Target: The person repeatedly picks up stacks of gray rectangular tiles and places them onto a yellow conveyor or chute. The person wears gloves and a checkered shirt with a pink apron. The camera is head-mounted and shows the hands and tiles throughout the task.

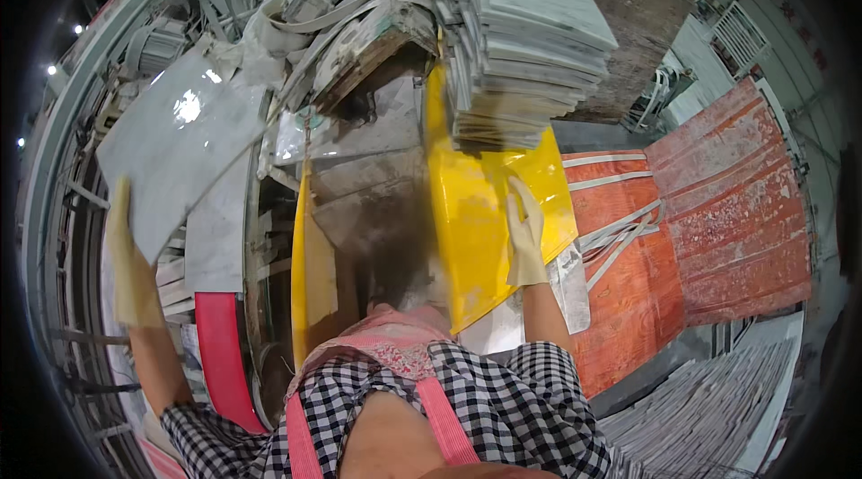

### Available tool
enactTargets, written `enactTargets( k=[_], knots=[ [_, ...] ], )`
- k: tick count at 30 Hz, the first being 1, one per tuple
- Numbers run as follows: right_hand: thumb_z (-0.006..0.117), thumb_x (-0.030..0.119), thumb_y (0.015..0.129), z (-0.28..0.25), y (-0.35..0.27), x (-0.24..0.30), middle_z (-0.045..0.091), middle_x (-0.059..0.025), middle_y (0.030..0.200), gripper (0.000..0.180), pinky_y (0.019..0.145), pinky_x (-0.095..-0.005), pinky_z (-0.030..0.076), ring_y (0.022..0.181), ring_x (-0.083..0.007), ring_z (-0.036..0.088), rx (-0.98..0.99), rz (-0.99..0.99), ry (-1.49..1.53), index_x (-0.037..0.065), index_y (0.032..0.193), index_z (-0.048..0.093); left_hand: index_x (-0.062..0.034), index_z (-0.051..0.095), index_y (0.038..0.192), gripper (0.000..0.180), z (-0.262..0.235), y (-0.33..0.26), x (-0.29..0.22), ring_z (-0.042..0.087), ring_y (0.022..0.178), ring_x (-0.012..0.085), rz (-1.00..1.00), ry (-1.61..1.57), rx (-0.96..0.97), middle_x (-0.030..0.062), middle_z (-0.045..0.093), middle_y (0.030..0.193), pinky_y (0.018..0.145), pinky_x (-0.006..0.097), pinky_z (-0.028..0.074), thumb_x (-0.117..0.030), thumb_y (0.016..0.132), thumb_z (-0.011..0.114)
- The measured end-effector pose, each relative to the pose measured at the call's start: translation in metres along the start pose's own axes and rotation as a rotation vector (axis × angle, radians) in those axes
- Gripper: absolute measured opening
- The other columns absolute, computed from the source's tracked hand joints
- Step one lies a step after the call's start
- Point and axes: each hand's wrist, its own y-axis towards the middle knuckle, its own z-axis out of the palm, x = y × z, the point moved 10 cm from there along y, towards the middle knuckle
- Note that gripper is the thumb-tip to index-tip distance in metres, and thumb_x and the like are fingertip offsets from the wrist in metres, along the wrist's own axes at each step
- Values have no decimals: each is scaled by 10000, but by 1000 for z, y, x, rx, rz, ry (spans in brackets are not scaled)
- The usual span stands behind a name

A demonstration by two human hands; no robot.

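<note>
Now | left hand [126, 254]: gloved, at slab [171, 156] edge, can't tell grip | right hand [528, 237]: gloved, fingers partly spread over yellow sheet [480, 228] | 1 tile stack [543, 43] just beyond

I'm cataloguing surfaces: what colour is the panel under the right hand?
The panel is bright yellow; head view shows it best.

V. dark rim w/ fisheye bend; glare on grey slab [173, 154].

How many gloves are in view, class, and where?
2: a glove on the left hand, beside the pale slab; another on the right hand, over the yellow sheet. Others may be hidden.
</note>
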Motion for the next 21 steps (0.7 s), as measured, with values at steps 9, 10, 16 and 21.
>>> enactTargets(
  k=[9,10,16,21],
  knots=[
    [521,137,1089,-144,147,84,580,-155,1468,397,1158,-330,394,1363,-221,544,-338,-29,440,-24,1451,547,9,556,1385,510,406,78,-102,636,1213,295,-201,-757,455,187,640,1331,1048,397,498,-209,947,698],
    [522,138,1091,-152,164,93,573,-153,1476,402,1162,-325,389,1367,-217,539,-349,-90,474,-21,1461,538,1,563,1360,501,445,77,-114,646,1180,297,-165,-744,438,177,645,1305,1018,412,517,-300,979,685],
    [505,531,1058,-156,252,80,464,-167,1578,645,1168,-379,356,1515,-255,368,-302,113,671,83,1523,493,-37,587,1297,450,603,61,-127,672,1087,280,-487,-702,505,138,672,1240,928,390,557,-348,982,668],
    [667,490,984,-132,291,77,644,-76,1308,624,927,-292,449,1109,-127,567,-273,72,537,35,1408,613,-84,649,1256,467,629,64,-114,685,1036,219,-573,-368,669,82,723,1168,851,334,556,-452,969,654]
  ],
)
